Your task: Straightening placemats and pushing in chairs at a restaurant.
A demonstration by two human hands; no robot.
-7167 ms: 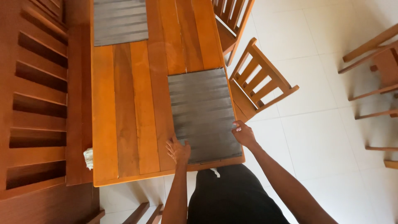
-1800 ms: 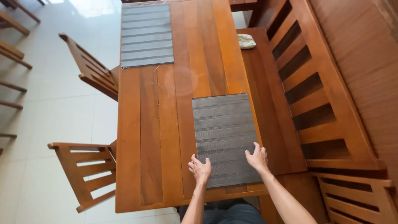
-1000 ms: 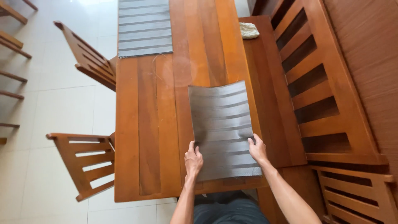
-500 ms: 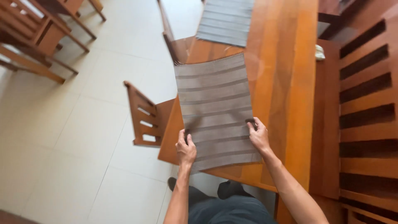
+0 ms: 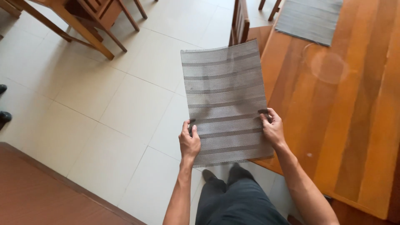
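I hold a grey striped woven placemat [image 5: 225, 96] flat in the air, over the white tiled floor and beside the wooden table [image 5: 354, 108]. My left hand [image 5: 189, 141] grips its left edge near the bottom. My right hand [image 5: 271, 127] grips its right edge, close to the table's corner. A second grey placemat [image 5: 309, 18] lies on the table at the top of the view.
A wooden chair [image 5: 239, 23] stands against the table's left side, behind the held mat. More wooden chairs [image 5: 89, 16] stand at the top left. A dark wooden surface [image 5: 50, 191] fills the bottom left. Dark shoes [image 5: 3, 116] show at the left edge.
I have lifted the placemat off the table and carried it left, out over the floor. My view has swung left with it.
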